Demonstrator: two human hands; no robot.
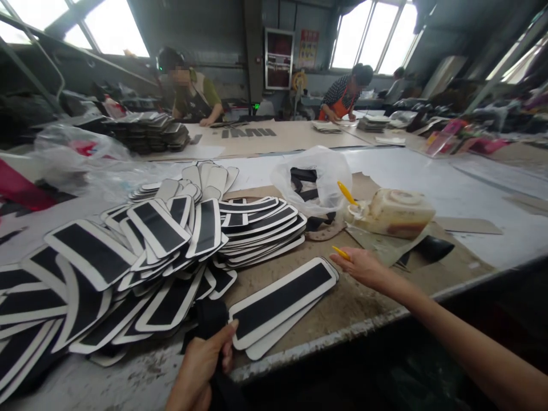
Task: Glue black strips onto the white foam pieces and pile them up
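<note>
Jug [402, 206] nr R hand [363, 267], brownish inside; bag [334, 181] w/ blk pcs [305, 174].

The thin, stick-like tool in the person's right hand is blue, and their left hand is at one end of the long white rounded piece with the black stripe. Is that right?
Not quite: the thin, stick-like tool in the right hand is yellow, not blue, as the head view shows. The rest is right.

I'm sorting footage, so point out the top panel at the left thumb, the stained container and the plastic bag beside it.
Top panel [284, 302]: head view, middle of its black strip.
Stained container [396, 213]: head view, middle of its side.
Plastic bag [333, 178]: head view, its right wall.
</note>
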